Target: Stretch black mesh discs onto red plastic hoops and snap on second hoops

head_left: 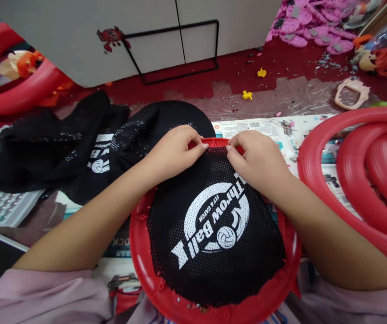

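Observation:
A red plastic ring lies in front of me, with a black mesh cloth printed "Throw Ball" spread across it. At the ring's far side, my left hand pinches the cloth's edge against the rim. Just to its right, my right hand pinches the same edge, its thumb and fingers on the cloth. A short stretch of bare red rim shows between both hands. Along the near side, the cloth edge sits over small pegs inside the ring.
More black printed mesh cloths lie at the left, by a grey tray. Red rings are stacked at right and far left. Behind stand a white panel, pink plastic parts and small yellow pieces.

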The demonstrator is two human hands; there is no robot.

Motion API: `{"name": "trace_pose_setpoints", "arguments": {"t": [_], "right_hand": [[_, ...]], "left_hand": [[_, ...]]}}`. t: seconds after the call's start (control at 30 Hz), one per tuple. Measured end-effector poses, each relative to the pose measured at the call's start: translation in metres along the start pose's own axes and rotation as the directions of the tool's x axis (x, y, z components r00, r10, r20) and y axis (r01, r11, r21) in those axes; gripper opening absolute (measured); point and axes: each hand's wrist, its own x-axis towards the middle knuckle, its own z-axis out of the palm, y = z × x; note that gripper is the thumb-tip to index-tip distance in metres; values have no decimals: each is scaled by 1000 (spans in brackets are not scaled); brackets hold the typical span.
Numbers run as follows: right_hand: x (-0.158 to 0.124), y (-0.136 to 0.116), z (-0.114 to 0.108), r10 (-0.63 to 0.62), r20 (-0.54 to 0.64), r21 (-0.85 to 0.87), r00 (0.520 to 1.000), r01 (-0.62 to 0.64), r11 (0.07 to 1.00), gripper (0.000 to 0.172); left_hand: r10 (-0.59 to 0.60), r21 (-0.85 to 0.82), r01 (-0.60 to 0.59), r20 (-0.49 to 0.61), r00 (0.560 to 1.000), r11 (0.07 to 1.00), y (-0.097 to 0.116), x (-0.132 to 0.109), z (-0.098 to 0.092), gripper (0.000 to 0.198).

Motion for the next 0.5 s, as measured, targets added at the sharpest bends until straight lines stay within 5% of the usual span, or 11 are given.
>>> {"name": "trace_pose_setpoints", "arguments": {"t": [0.5], "right_hand": [[3, 2, -2, 41, 23, 25, 999, -42, 999, 19]], "left_hand": [[-50, -51, 52, 47, 998, 997, -3, 2, 1, 21]]}}
